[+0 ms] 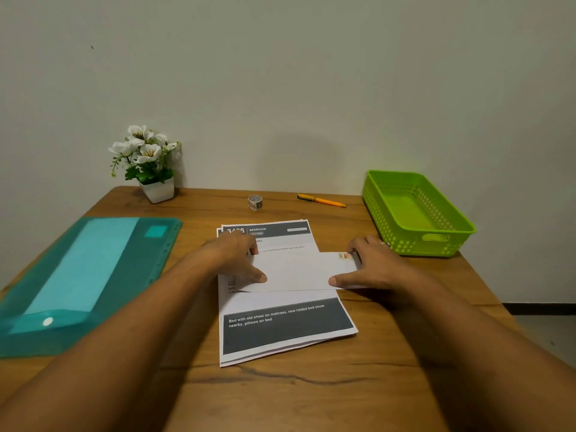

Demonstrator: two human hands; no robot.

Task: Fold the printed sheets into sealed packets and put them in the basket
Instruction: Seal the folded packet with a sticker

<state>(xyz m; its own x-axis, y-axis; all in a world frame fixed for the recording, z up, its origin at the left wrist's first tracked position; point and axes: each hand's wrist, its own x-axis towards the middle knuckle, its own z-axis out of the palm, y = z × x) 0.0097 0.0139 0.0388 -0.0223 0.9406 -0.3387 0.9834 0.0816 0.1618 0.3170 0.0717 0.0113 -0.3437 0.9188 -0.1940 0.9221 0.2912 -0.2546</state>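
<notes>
Lying crosswise on the stack of printed sheets (286,325) near the middle of the tabletop (311,397), a folded sheet (299,271) is held at both ends. Its left end is pinched by the left hand (233,260), with the thumb laid flat on top and the fingers (253,249) curled over the far edge. Its right end is gripped in the same way by the right hand (377,266), whose thumb is pressed onto the near edge. Nothing else is held by either hand. A small coloured mark is seen at the sheet's far right corner, too blurred to be read. The folding step is judged to be in hand: the sheet is folded down to a narrow strip, but no tape can be made out on it, so it is not yet counted as sealed. The basket (414,213) is set well to the right, at the tabletop's edge, and nothing is seen inside it. The roll of tape (255,202) is stood beyond the stack, near the wall, with a pen (321,201) to its right. For the next move, the creases would need to be pressed flat and one hand freed for the tape while the fold is kept closed by the other.
</notes>
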